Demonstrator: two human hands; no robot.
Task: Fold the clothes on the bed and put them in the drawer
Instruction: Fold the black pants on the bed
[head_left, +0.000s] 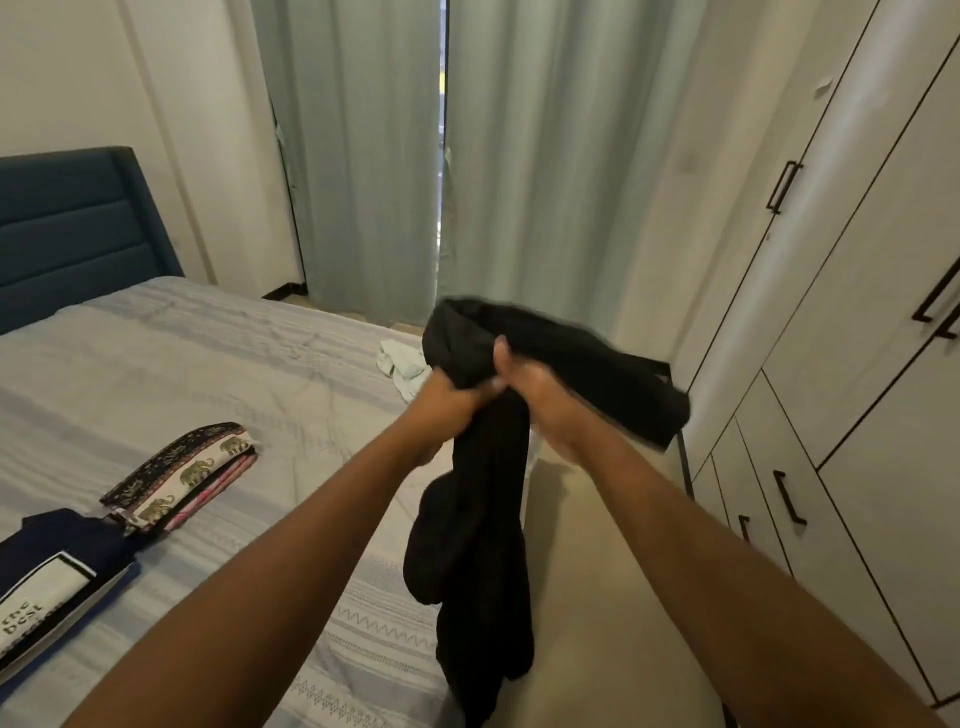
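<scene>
A black garment (483, 545) hangs bunched in the air over the bed's right edge. My left hand (447, 395) and my right hand (540, 400) both grip it near its top, close together. One part drapes to the right over my right hand, the rest hangs down. On the bed (208, 364) lie a folded elephant-print cloth (182, 475), a folded dark navy garment with a white printed panel (57, 577) at the left edge, and a crumpled pale green garment (405, 366) near the far edge. White drawers with black handles (789, 499) stand at the right.
A tall white wardrobe (857, 260) fills the right side above the drawers. Grey-green curtains (467, 156) hang behind the bed, and a blue padded headboard (72, 228) is at the left. A strip of beige floor (613, 597) runs between bed and wardrobe.
</scene>
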